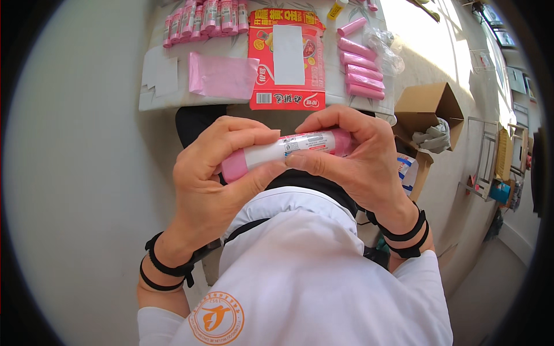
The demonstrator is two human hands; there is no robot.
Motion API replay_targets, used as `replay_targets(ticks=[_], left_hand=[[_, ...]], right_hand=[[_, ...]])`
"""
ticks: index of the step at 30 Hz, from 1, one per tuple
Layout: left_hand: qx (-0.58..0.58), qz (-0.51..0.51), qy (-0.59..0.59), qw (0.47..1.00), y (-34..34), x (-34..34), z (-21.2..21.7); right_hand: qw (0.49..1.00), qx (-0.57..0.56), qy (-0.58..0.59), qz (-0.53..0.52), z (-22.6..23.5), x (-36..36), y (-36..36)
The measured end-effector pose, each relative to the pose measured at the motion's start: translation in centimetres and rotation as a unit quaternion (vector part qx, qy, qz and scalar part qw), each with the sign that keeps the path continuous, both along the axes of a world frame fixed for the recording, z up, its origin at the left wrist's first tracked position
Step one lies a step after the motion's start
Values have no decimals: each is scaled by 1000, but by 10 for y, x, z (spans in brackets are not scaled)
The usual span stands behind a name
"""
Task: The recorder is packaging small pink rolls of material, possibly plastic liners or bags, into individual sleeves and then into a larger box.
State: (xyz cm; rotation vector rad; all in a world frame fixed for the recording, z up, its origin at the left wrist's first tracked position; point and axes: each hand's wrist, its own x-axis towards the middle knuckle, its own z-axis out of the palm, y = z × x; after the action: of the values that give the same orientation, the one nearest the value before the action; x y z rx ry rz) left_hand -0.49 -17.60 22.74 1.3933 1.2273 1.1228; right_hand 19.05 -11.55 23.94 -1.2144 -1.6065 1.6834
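Observation:
Between my two hands, above my lap, is a pink roll of plastic bags with a printed white paper label round its middle. My left hand grips its left end, the thumb below and the fingers on top. My right hand wraps the right end, its thumb pressed on the label. The roll lies level, tilted slightly up to the right. Beyond it, on the table, are a flat pink plastic sheet and a red printed cardboard piece with white paper labels on it.
Labelled pink rolls are stacked at the table's far left. Several unlabelled pink rolls lie at the right, beside clear plastic wrap. A yellow glue bottle is at the back. An open cardboard box stands right of the table.

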Motion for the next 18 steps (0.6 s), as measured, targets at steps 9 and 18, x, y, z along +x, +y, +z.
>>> replay_targets(ticks=[9, 18], left_hand=[[-160, -8, -108, 981, 6, -6, 5], [-115, -59, -41, 991, 4, -11, -18]], right_hand=[[995, -76, 69, 12, -11, 12, 4], [976, -164, 43, 134, -19, 23, 15]])
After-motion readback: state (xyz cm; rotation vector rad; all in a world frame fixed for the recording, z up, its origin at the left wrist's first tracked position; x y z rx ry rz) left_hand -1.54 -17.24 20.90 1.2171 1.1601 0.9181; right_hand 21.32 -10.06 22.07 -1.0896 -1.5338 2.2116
